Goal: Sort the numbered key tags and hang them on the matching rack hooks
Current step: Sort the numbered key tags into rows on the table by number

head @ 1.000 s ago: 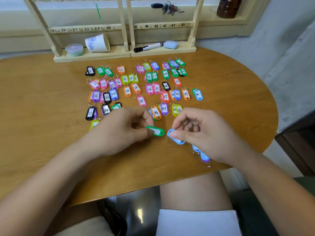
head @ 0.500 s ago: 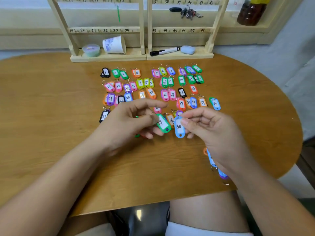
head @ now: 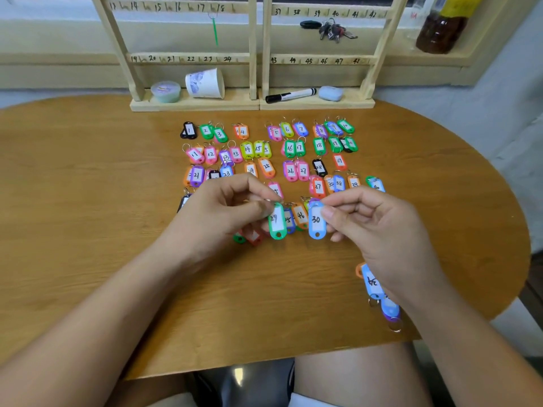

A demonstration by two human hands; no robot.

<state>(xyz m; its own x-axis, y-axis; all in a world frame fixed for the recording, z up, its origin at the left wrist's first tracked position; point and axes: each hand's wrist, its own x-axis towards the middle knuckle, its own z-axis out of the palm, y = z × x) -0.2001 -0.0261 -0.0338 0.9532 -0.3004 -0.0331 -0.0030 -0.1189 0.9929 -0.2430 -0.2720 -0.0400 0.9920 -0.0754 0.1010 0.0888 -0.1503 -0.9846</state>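
**Head view, sorting stage.** The left hand (head: 223, 212) pinches the green tag marked 29 (head: 277, 221) at its ring end. The right hand (head: 379, 227) pinches the blue tag marked 30 (head: 316, 220) along its upper edge, the other fingers loosely curled. Both tags hang side by side at frame centre with their labels facing the camera. They are just above the tabletop (head: 88, 186) and in front of the nearest of the laid-out rows (head: 318, 145).

**Technique.** The step appears to be reading two numbers and slotting them into sequence. A red tag marked 29 (head: 339, 161) already lies at the right end of the third row. The green one likely belongs against it, and 30 just after. Lower each tag label-up with its ring toward the rack (head: 252, 54), without nudging its neighbours.

**Appearance.** Each tag is a rounded plastic oblong with a white insert bearing a handwritten number. It has a metal split ring at one end and a small hole at the other. Many numbers lie as overlapping pairs. Some unsorted tags (head: 372, 282) sit at lower right, beneath the right wrist. The rack's numbered rails stand at the top of the frame.
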